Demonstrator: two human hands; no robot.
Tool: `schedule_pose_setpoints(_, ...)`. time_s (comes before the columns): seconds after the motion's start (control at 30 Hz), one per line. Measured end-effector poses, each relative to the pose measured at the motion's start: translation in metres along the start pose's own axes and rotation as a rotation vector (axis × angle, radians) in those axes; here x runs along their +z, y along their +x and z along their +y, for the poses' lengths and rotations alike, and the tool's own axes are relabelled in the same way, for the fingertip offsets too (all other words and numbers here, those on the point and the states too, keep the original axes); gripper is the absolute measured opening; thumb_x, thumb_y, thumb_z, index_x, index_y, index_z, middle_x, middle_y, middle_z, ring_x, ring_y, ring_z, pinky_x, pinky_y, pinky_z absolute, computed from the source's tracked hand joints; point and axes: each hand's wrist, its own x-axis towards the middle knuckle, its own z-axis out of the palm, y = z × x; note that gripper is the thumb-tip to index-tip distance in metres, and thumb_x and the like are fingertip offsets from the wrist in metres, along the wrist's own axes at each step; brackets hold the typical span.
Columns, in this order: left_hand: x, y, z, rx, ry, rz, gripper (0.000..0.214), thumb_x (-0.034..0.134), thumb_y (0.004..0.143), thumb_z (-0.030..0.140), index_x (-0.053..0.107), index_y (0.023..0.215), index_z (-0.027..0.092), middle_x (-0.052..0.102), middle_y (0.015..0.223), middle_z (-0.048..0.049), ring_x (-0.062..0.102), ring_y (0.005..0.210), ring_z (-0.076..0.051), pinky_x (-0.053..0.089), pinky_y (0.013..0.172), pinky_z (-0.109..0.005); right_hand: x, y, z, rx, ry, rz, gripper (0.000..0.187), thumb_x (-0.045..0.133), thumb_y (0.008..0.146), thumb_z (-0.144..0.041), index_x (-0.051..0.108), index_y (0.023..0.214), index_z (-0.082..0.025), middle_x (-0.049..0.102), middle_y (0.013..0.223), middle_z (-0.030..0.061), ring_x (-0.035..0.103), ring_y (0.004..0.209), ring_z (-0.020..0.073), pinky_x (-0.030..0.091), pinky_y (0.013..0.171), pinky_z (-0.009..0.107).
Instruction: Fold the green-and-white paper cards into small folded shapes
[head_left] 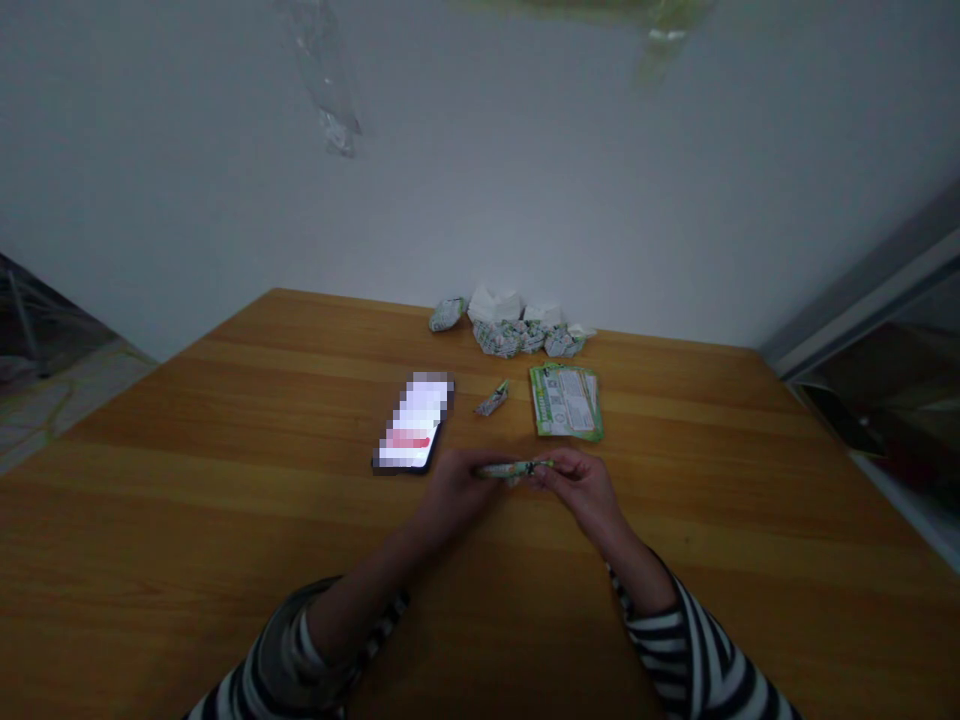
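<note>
My left hand [452, 492] and my right hand [583, 490] meet over the middle of the wooden table [187, 520]. Both pinch the ends of a narrow folded strip of green-and-white printed paper [512, 468] held level between them. Just beyond the strip lies a small folded paper piece [493, 399]. A flat stack of green printed sheets [566, 401] lies to its right. A phone [414, 422] with a lit screen rests left of my left hand.
Several folded and crumpled paper pieces [510, 325] sit in a heap at the table's far edge against the white wall. A window frame [862, 320] runs along the right side. Floor shows at the far left.
</note>
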Motion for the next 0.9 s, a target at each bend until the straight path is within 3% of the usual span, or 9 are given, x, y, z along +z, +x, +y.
schedule_pose_setpoints(0.23,0.005,0.002,-0.007,-0.062,-0.155,0.103,0.045,0.048,0.067,-0.001,0.075,0.097,0.019,0.076,0.094,-0.0033,0.07,0.088,-0.022,0.052,0.086,-0.035,0.005,-0.002,0.002,0.025,0.073,0.037,0.021,0.079,0.066,-0.035,0.073,0.077,-0.018,0.074,0.07,0.0035,0.067,0.058,0.0152,0.055,0.059,0.026)
schedule_pose_setpoints(0.4,0.0,0.0,0.007,-0.03,-0.255,-0.073,0.042,0.06,0.077,0.014,0.065,0.118,0.02,0.067,0.119,-0.0054,0.061,0.11,-0.025,0.045,0.097,-0.038,0.003,-0.001,0.0,0.01,0.076,0.116,0.018,0.079,0.066,-0.033,0.072,0.076,-0.019,0.073,0.066,0.0023,0.067,0.06,0.0147,0.052,0.059,0.024)
schedule_pose_setpoints(0.53,-0.004,0.001,0.017,-0.078,-0.248,-0.164,0.035,0.054,0.087,0.034,0.066,0.117,0.02,0.068,0.118,-0.0043,0.063,0.106,-0.025,0.047,0.093,-0.036,0.001,0.0,0.001,-0.034,0.012,0.117,0.016,0.077,0.067,-0.031,0.071,0.075,-0.019,0.073,0.066,0.0015,0.067,0.06,0.0148,0.053,0.061,0.025)
schedule_pose_setpoints(0.63,-0.005,0.003,0.012,-0.124,-0.166,-0.187,0.035,0.052,0.088,0.04,0.07,0.109,0.02,0.072,0.108,-0.0042,0.066,0.097,-0.026,0.05,0.084,-0.034,0.002,-0.001,0.003,-0.058,-0.043,0.09,0.016,0.075,0.069,-0.032,0.071,0.077,-0.019,0.073,0.068,0.0018,0.067,0.061,0.0161,0.054,0.062,0.027)
schedule_pose_setpoints(0.9,-0.004,0.003,-0.002,-0.131,-0.037,-0.132,0.027,0.055,0.086,0.033,0.076,0.094,0.018,0.076,0.089,-0.0049,0.068,0.081,-0.023,0.05,0.071,-0.028,0.003,0.0,0.008,-0.072,-0.147,-0.043,0.017,0.074,0.071,-0.03,0.07,0.083,-0.018,0.072,0.077,0.0034,0.066,0.068,0.0163,0.051,0.061,0.025)
